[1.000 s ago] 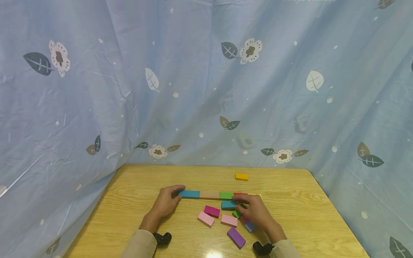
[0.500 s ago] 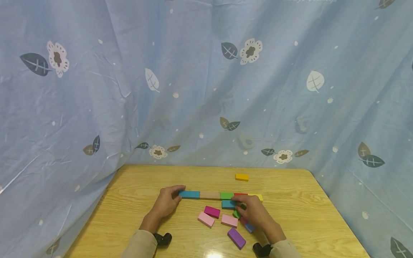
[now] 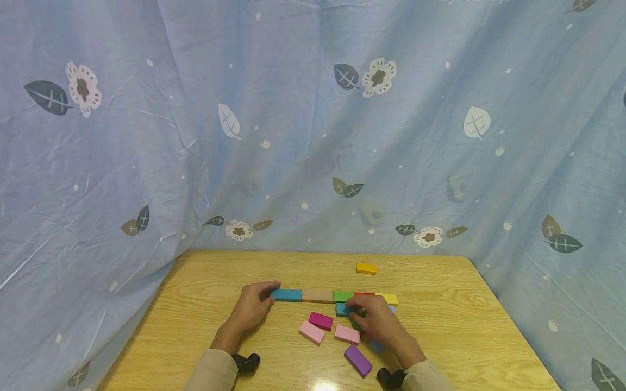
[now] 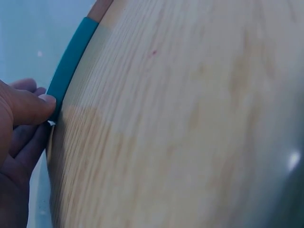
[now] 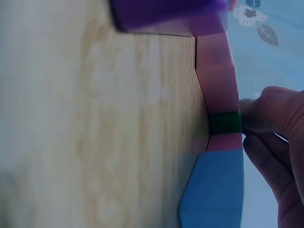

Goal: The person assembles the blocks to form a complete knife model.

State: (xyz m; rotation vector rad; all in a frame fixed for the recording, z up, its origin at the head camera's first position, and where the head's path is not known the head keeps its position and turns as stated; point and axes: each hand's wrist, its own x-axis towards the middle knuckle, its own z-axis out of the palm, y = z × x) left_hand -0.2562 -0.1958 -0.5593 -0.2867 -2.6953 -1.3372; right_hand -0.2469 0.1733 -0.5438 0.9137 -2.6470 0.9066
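Observation:
A row of wooden blocks runs across the table: a blue block (image 3: 286, 295) at its left end, then a plain wood block (image 3: 318, 296), a green block (image 3: 343, 297), a red one and a yellow block (image 3: 388, 299). My left hand (image 3: 251, 307) pinches the left end of the blue block, thumb on the near side; the left wrist view shows the thumb (image 4: 38, 107) against it. Against the row's near side lies a second blue block (image 3: 342, 310). My right hand (image 3: 381, 320) grips its right part between thumb and index finger, hiding that end.
In front of the row lie a magenta block (image 3: 320, 321), two pink blocks (image 3: 311, 333) and a purple block (image 3: 358, 361). More blocks, green and blue, lie partly under my right hand. An orange block (image 3: 366, 268) sits behind the row. A patterned curtain (image 3: 303, 136) surrounds the table.
My right hand has shifted left along the second blue block, which has moved slightly back against the row. A light blue piece now shows right of that hand. My left hand has stayed put.

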